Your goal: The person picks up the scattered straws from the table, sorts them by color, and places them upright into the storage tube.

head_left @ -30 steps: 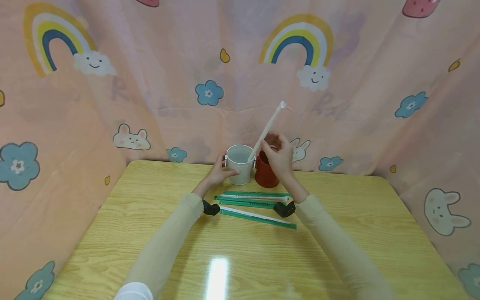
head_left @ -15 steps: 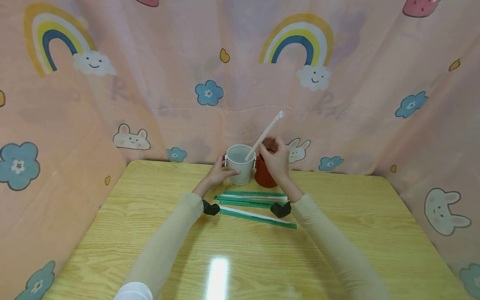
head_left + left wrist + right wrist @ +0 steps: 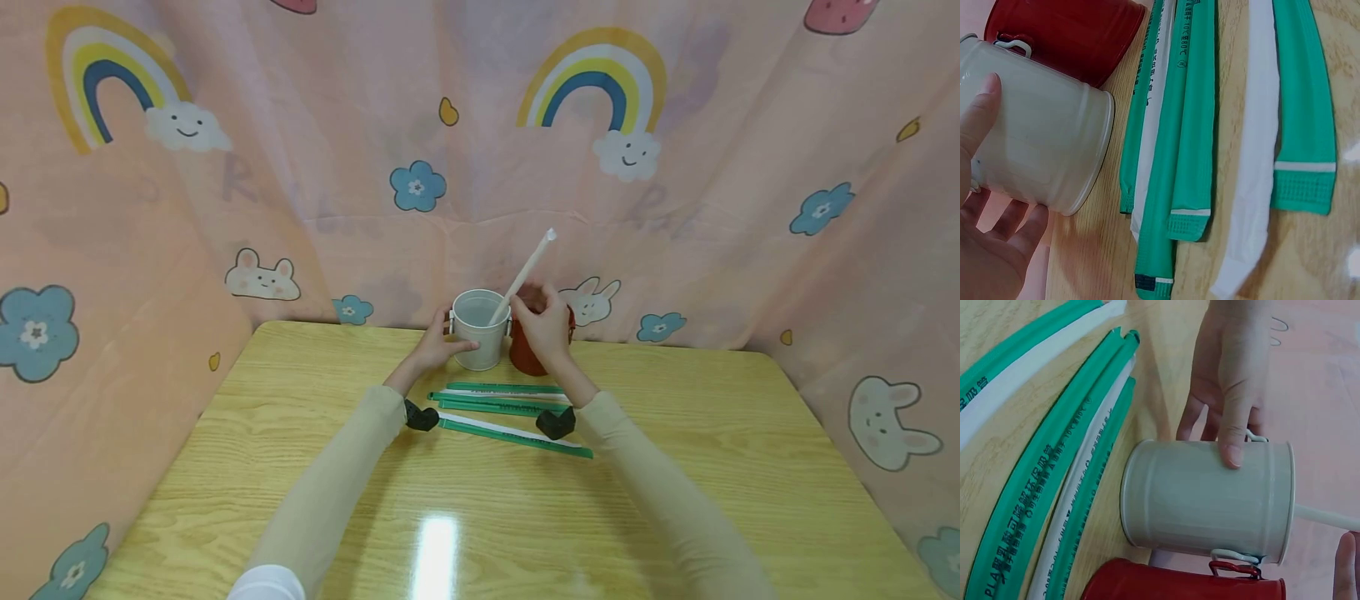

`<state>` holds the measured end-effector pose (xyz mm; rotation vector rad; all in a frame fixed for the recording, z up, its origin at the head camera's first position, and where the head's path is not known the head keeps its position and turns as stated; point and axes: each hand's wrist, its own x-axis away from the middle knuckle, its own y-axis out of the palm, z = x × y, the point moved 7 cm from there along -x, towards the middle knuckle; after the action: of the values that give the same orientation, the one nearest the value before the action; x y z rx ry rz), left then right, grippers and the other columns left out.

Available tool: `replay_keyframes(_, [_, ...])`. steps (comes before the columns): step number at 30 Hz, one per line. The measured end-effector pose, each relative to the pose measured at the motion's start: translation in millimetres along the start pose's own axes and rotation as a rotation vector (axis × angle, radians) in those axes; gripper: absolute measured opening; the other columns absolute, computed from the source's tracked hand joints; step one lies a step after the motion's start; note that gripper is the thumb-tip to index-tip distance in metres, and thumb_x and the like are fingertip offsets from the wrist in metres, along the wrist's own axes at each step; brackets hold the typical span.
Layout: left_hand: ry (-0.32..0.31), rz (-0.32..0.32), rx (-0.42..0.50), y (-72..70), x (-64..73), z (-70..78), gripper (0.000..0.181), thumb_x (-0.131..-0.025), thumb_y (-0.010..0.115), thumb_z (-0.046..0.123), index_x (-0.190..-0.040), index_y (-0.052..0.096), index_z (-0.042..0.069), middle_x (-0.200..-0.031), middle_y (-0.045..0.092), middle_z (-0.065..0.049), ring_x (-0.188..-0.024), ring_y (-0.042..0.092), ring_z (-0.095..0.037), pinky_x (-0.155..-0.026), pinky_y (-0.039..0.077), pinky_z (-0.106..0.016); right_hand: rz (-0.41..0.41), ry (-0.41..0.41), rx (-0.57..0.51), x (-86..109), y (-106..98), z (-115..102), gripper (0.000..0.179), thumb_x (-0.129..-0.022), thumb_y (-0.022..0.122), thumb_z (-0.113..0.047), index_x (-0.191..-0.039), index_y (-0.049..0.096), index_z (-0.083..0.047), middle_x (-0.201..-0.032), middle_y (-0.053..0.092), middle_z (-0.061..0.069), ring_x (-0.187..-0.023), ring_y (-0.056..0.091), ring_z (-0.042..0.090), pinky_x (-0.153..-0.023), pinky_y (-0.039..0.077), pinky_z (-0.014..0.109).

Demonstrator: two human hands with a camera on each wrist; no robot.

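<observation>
A small white metal bucket (image 3: 480, 340) stands upright at the back of the table. My left hand (image 3: 433, 346) grips its left side, thumb across the front, as the left wrist view also shows. A white paper-wrapped straw (image 3: 534, 257) leans to the right out of the bucket, its lower end inside the mouth. With fingertips right by the rim, my right hand (image 3: 546, 327) pinches the straw. Behind that hand is a red bucket (image 3: 527, 354), partly hidden. In the right wrist view, the straw (image 3: 1329, 517) comes out of the mouth and only a fingertip of the right hand (image 3: 1346, 569) shows.
Several green and white wrapped straws (image 3: 498, 406) lie in front of the buckets on the wooden table (image 3: 300, 467). One green and white pair (image 3: 517, 434) lies nearer the front, apart from the others. A pink patterned curtain (image 3: 480, 150) hangs close behind the buckets.
My right hand has moved left and a little down with the straw, whose upper end has dropped as its lower end goes deeper into the white bucket. The left hand has stayed still.
</observation>
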<state>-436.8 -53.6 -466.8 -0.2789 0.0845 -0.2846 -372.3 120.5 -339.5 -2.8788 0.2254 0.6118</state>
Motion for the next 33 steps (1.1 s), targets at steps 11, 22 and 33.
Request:
replay_keyframes(11, [-0.002,0.001,-0.012,-1.1,1.7,-0.2,0.083,-0.086,0.072,0.015,-0.149,0.018,0.012,-0.151,0.029,-0.013,-0.138,0.033,-0.036,-0.112,0.031,-0.054,-0.053,0.100,-0.007,-8.9,12.7,40.2,0.033,-0.091,0.064,-0.009,-0.120,0.057,0.006,-0.109,0.063,0.024,-0.091,0.063,0.033,-0.067,0.054,0.015])
replay_keyframes(22, [-0.007,0.004,-0.015,-0.8,-2.1,-2.6,0.082,-0.087,0.072,0.017,-0.149,0.019,0.013,-0.151,0.030,-0.012,-0.138,0.033,-0.036,-0.112,0.033,-0.053,-0.036,0.103,0.060,-10.6,18.2,50.4,0.027,-0.091,0.066,-0.013,-0.115,0.059,-0.001,-0.105,0.064,0.018,-0.082,0.063,0.021,-0.063,0.053,0.014])
replay_keyframes(33, [0.004,-0.011,0.002,0.4,-0.8,-2.3,0.084,-0.087,0.072,0.016,-0.150,0.017,0.010,-0.153,0.027,-0.015,-0.139,0.031,-0.039,-0.112,0.030,-0.056,-0.078,0.160,0.063,-7.6,25.5,55.7,0.028,-0.093,0.063,-0.014,-0.117,0.058,-0.001,-0.108,0.065,0.018,-0.089,0.066,0.029,-0.075,0.059,0.036])
